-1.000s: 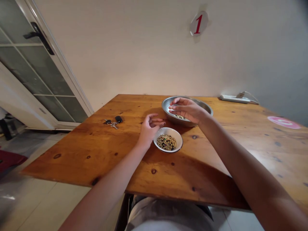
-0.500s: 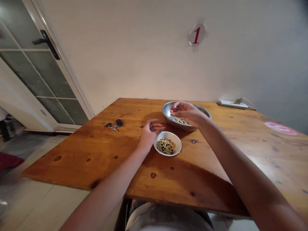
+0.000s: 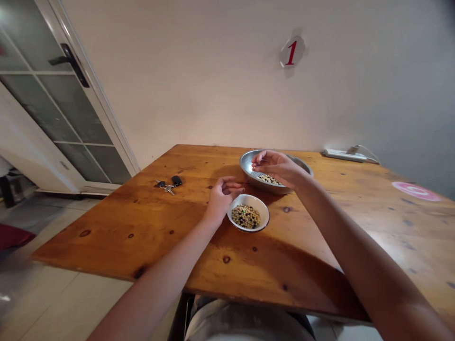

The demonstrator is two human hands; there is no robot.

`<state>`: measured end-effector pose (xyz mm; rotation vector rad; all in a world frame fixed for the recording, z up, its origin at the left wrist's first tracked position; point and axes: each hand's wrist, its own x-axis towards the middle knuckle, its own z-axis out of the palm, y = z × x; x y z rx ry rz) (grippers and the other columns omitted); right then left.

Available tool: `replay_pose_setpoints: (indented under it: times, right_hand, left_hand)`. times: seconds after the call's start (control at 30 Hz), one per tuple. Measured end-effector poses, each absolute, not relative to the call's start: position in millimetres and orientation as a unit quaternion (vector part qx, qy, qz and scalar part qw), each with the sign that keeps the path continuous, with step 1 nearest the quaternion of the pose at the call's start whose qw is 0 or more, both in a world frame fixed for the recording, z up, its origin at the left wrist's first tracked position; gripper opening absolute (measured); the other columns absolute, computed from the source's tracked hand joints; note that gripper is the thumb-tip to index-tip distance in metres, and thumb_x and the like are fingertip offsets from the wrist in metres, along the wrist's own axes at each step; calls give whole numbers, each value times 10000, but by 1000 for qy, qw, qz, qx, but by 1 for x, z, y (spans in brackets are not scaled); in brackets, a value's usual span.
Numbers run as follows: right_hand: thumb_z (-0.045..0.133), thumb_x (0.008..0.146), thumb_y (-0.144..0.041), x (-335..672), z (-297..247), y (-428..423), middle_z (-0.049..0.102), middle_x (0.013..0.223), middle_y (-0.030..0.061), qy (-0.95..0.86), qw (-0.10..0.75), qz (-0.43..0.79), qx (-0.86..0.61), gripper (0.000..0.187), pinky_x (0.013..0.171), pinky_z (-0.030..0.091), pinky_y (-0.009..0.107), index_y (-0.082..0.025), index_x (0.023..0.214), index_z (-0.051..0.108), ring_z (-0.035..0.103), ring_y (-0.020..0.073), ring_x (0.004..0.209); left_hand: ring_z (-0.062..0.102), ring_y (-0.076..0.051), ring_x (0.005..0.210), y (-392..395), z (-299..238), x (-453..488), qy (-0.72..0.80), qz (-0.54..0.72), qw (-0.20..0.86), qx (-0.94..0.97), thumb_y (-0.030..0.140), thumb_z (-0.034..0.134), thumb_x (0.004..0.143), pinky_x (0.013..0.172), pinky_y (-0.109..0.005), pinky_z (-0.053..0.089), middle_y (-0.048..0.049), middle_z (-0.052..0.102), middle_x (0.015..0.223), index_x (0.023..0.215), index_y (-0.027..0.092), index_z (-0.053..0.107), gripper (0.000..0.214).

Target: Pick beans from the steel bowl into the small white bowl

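Observation:
My left hand is beside the left rim of a white bowl, its thumb and fingertips drawn close in a pinch. A very faint thin line shows near those fingertips; what they hold is too fine to name. Small round bead-like pieces, mostly tan and black with a few coloured ones, lie in the white bowl. Over a wide metal basin hovers my right hand, thumb and fingers pinched together on something tiny. Pale and black pieces lie on the basin's bottom, partly hidden by that hand.
Keys with a black fob lie on the wooden table to the left. At the back right edge sits a white power strip with a plug and cable. A round pink sticker is on the right side of the tabletop.
Both hands keep nearly the same place and pinched pose. The whole view has shifted very slightly; the bowl and basin stay put on the table.

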<state>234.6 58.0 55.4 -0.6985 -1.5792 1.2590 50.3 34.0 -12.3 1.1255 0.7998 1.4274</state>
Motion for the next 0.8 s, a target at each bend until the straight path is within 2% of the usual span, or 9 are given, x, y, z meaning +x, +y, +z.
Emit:
replay_pose_setpoints:
  times: [0.3,0.8]
  right_hand:
    - [814,592,-211,233,57,55,575,842,-7,-660,479,492,-306,272,824,455,310,-196,730,580,558,124,814]
    - [793,636,-217,235,53,61,579,842,-9,-685,479,462,-297,233,820,450,300,-195,752,593,557,119,825]
  left_hand:
    - [636,-129,727,35,-15,50,344,601,538,481,101,766,575,740,-277,503,5,646,747,881,156,554,376]
    - [626,-111,700,37,-15,50,335,601,548,475,83,754,570,701,-245,496,7,639,735,854,147,554,354]
